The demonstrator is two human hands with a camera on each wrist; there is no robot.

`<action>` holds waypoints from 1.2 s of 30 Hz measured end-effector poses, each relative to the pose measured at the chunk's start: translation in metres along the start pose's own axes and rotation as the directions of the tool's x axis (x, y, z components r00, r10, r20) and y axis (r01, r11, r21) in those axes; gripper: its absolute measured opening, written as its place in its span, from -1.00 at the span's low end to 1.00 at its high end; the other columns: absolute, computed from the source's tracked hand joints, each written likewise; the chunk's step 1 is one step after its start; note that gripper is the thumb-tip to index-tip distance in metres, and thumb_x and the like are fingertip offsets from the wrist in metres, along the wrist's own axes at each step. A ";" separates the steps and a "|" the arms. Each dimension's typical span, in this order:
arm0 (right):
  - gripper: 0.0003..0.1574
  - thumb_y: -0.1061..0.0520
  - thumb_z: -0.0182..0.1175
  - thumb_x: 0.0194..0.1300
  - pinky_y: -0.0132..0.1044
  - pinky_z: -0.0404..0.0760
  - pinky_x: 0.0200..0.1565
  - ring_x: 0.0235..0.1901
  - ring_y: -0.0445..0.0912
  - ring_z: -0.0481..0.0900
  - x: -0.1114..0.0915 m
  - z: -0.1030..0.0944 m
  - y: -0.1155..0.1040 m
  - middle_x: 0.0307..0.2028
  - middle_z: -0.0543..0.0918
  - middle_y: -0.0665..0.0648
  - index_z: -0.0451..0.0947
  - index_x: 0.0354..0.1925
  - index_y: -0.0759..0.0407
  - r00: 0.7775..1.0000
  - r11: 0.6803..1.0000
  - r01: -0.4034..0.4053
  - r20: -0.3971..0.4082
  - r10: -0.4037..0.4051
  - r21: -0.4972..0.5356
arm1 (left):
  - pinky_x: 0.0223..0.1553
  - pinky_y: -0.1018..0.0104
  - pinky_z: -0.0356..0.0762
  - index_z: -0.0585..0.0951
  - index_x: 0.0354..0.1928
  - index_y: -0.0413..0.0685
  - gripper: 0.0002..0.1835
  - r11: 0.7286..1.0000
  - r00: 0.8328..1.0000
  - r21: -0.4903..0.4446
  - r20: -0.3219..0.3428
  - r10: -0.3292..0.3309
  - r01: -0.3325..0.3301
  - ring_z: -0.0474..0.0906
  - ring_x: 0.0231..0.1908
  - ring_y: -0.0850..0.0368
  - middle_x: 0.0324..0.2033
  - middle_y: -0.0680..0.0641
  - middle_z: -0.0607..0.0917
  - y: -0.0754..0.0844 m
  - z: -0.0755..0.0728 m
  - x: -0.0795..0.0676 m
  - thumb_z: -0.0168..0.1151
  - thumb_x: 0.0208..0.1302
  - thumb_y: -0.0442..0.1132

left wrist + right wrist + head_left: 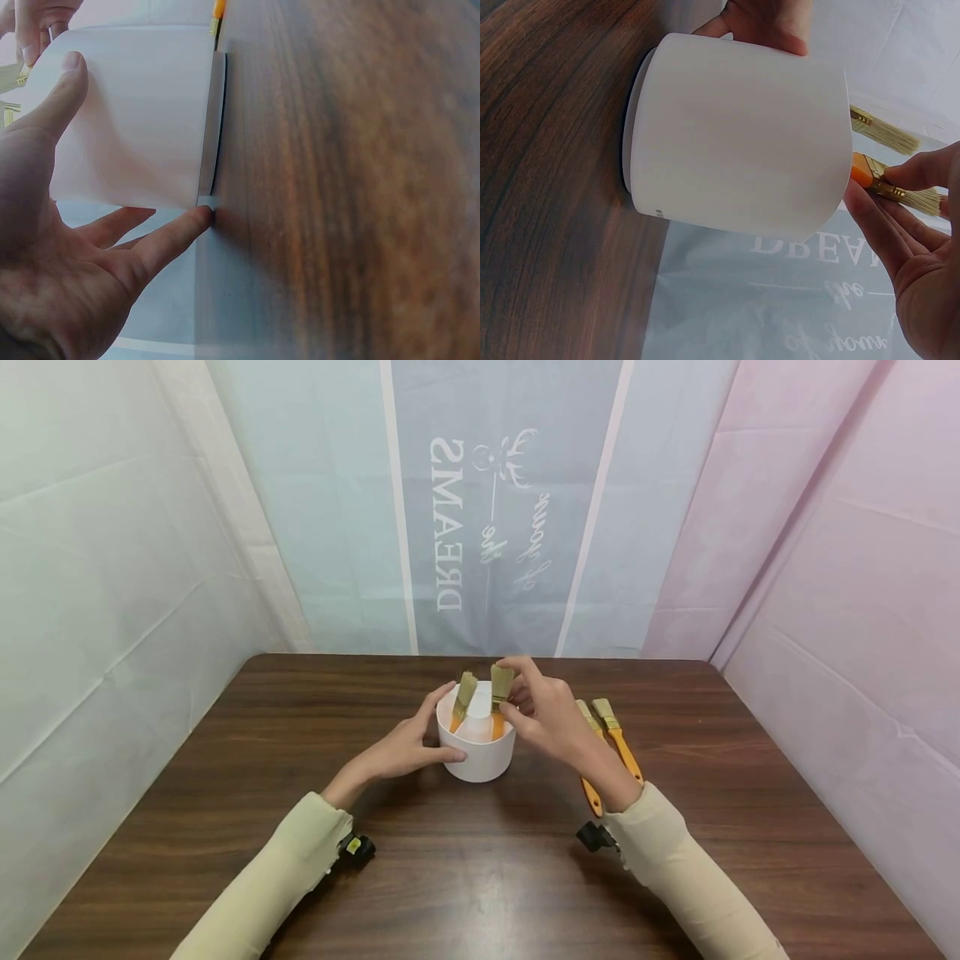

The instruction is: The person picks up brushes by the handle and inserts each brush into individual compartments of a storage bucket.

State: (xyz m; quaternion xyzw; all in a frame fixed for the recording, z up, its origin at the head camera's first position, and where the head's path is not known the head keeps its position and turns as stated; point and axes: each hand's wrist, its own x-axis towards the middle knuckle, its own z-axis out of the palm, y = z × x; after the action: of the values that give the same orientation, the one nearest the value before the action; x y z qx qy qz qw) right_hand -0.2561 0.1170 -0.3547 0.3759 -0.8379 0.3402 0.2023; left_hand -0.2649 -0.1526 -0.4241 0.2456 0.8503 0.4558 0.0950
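A white round container [480, 764] stands upright on the table. My left hand [408, 745] holds it from the left, thumb on the near side and fingers around the far side; the left wrist view shows the thumb flat against the white wall [142, 120]. With thumb and fingers, my right hand [551, 714] pinches a paintbrush [498, 725] by its metal band and bristles, its orange handle pointing down inside the container. A second paintbrush [463, 700] leans in the container, bristles up. In the right wrist view, the container wall [735, 135] hides the lower handles.
Two more paintbrushes lie to the right on the brown wooden table [465, 877]: one paintbrush [621, 745] in full sight, the other paintbrush [592, 797] partly under my right forearm. Behind the table hangs a grey-blue cloth [345, 510] with white lettering.
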 end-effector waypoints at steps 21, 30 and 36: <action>-0.34 0.34 0.31 0.32 -0.31 0.75 -0.33 -0.37 -0.09 0.77 0.000 -0.001 0.000 -0.30 0.73 0.16 0.33 0.31 0.13 1.000 1.000 0.002 0.008 -0.002 0.000 | 0.33 -0.24 0.44 -0.23 0.57 0.75 0.18 1.000 1.000 0.003 0.003 0.000 0.000 0.51 0.35 -0.11 0.51 -0.11 0.35 0.002 0.000 -0.001 0.49 0.25 0.08; -0.35 0.35 0.31 0.32 -0.35 0.73 -0.33 -0.37 -0.10 0.76 -0.001 -0.001 -0.001 -0.31 0.73 0.16 0.33 0.30 0.13 1.000 1.000 0.009 0.010 -0.009 0.009 | 0.33 -0.24 0.45 -0.24 0.57 0.76 0.18 1.000 1.000 0.015 0.002 -0.005 0.005 0.52 0.34 -0.11 0.51 -0.13 0.35 0.000 0.000 -0.001 0.49 0.25 0.10; -0.35 0.33 0.32 0.33 -0.35 0.73 -0.32 -0.37 -0.11 0.77 0.000 -0.001 0.000 -0.31 0.72 0.16 0.33 0.30 0.12 1.000 1.000 0.004 0.018 -0.004 0.007 | 0.33 -0.25 0.44 -0.24 0.57 0.76 0.18 1.000 1.000 0.009 0.004 -0.005 0.005 0.50 0.36 -0.12 0.52 -0.12 0.33 0.002 0.000 -0.002 0.49 0.25 0.10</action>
State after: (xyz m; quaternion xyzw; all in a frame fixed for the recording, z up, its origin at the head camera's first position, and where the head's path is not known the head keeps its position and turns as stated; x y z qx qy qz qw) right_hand -0.2557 0.1180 -0.3541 0.3813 -0.8377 0.3394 0.1941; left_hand -0.2627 -0.1528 -0.4229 0.2450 0.8527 0.4512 0.0968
